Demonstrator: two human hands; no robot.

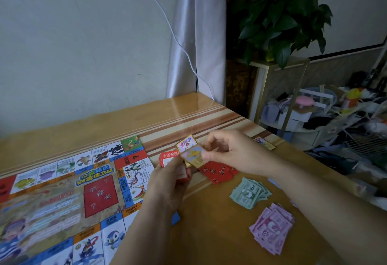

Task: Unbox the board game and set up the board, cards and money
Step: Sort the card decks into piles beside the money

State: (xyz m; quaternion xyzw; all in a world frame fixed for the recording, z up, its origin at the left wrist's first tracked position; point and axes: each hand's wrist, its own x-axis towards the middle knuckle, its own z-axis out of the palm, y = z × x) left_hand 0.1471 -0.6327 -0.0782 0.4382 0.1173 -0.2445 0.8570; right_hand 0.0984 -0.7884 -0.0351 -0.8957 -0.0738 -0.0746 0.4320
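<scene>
wooden table [209, 233] | game board [62, 191] | red cards [219, 171] | green notes [249, 193] | pink notes [272, 228]

The desk [117, 122] is glossy, smooth wood. The board [62, 191] looks like creased printed paper. Green [249, 192] and pink banknotes [272, 229] are matt paper. The curtain [199, 34] is sheeny cloth.

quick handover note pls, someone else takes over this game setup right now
Left hand holds a red card stack. Right hand pinches a gold-edged picture card just above it.
Board lies unfolded on the table. Beside it: loose red cards, a green notes pile, a pink notes pile; a second picture card lies near the far edge.
Done: board out, money split by colour.
Left: probably sort the held cards and set the decks down. Box not in view.
</scene>
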